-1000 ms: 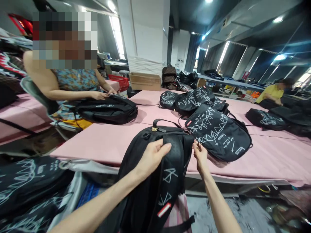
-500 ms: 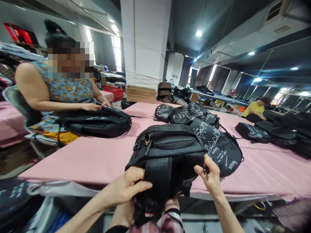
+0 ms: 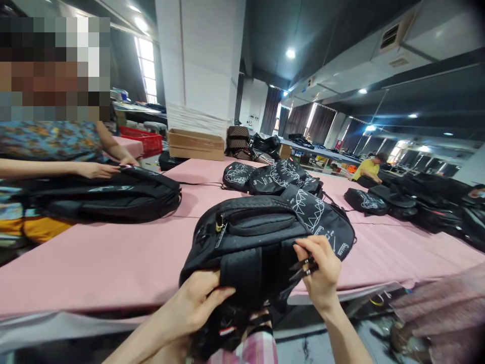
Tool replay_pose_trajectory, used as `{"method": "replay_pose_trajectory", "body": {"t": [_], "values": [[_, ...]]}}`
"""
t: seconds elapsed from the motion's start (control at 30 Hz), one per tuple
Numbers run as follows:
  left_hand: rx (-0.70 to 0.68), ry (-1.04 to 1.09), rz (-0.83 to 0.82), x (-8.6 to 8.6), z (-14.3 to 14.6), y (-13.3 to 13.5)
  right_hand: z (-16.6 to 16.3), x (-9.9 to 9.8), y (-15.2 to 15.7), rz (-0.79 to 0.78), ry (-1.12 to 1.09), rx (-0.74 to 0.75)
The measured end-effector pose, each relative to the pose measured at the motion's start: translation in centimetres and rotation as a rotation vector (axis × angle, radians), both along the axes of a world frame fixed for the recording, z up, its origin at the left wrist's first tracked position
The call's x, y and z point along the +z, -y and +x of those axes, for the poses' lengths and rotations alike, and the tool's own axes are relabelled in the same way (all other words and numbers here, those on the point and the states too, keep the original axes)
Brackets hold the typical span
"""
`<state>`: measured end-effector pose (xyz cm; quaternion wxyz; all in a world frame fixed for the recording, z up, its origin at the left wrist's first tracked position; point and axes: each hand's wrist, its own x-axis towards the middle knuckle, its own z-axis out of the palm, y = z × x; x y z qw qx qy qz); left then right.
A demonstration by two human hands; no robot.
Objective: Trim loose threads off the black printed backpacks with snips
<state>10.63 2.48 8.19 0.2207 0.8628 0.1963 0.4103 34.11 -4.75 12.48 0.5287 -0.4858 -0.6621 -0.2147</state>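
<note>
A black backpack (image 3: 246,227) rests at the near edge of the pink-covered table, its straps and lower part hanging over my lap. My left hand (image 3: 200,298) is closed on its near left side by a wide shoulder strap (image 3: 241,273), thumb on top. At the right side, my right hand (image 3: 320,268) pinches the black fabric between thumb and forefinger. Small dark thread snips (image 3: 303,268) are tucked in that same hand, blades pointing left. Just behind lies another black backpack (image 3: 312,210) with white zigzag print and lettering.
Several printed black backpacks (image 3: 273,177) lie farther back on the pink table (image 3: 125,263). At left a co-worker's hands (image 3: 100,169) work on a black backpack (image 3: 109,197). More bags (image 3: 397,202) are piled at right near a person in yellow (image 3: 366,169). A cardboard box (image 3: 196,145) stands by the pillar.
My view has turned right, so the scene shifts left. My right hand has moved inward over the backpack's right side, and the snips show more clearly. My left hand keeps its grip.
</note>
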Motion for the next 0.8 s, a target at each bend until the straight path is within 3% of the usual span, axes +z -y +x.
{"method": "replay_pose_trajectory", "body": {"t": [0.3, 0.53, 0.6, 0.7, 0.73, 0.8], "values": [[0.012, 0.064, 0.096, 0.4, 0.6, -0.8, -1.9, 0.8, 0.2, -0.098, 0.007, 0.126], [-0.087, 0.079, 0.042, 0.7, 0.8, -1.6, -6.5, 0.6, -2.0, -0.133, 0.290, 0.181], [-0.065, 0.090, 0.063, 0.5, 0.7, -1.9, -6.7, 0.9, -2.1, -0.232, 0.298, 0.301], [0.007, 0.097, 0.122, 0.2, 0.7, -1.9, -5.8, 2.1, -1.5, -0.496, 0.209, 0.622], [0.011, 0.086, 0.137, 0.1, 0.9, -1.6, -5.4, 2.5, -1.2, -0.537, 0.176, 0.654], [-0.017, 0.032, 0.144, -0.2, 1.5, -0.5, -4.9, 3.3, -0.6, -0.469, 0.145, 0.534]]}}
